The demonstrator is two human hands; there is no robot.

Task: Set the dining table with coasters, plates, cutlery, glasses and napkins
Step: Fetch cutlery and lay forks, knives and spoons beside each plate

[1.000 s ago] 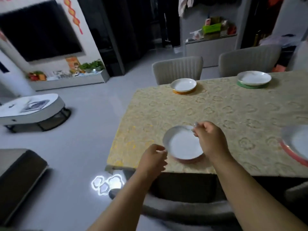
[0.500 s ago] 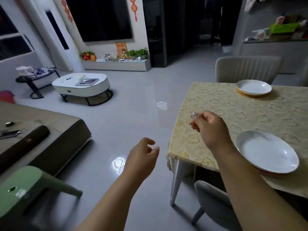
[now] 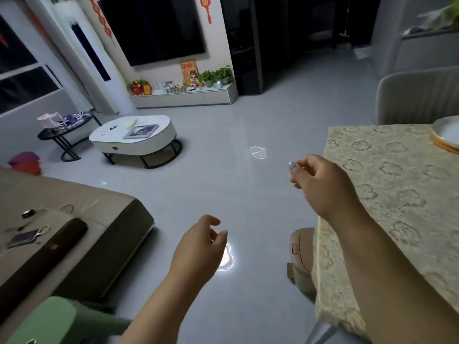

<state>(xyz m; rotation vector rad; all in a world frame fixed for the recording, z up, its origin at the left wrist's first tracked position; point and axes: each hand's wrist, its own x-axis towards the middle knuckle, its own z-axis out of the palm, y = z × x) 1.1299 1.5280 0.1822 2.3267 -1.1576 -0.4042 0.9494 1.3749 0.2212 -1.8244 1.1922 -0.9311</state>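
Both hands in mid-air off the left edge of the dining table; nothing held.

Right hand (image 3: 320, 184), centre right of frame, raised beside the table's left edge: fingers loosely curled, thumb and forefinger near each other, no object between them. Left hand (image 3: 201, 247), lower centre, over the grey floor: fingers relaxed and partly curled, holding nothing. Dining table (image 3: 387, 194) with patterned yellow cloth fills the right side. One white plate (image 3: 447, 131) on an orange coaster (image 3: 444, 144) sits at the far right edge, cut off by the frame, well apart from both hands. Grey chair (image 3: 417, 95) behind the table, upper right. White coffee table (image 3: 135, 137) at middle left; sofa (image 3: 62, 234) at lower left.
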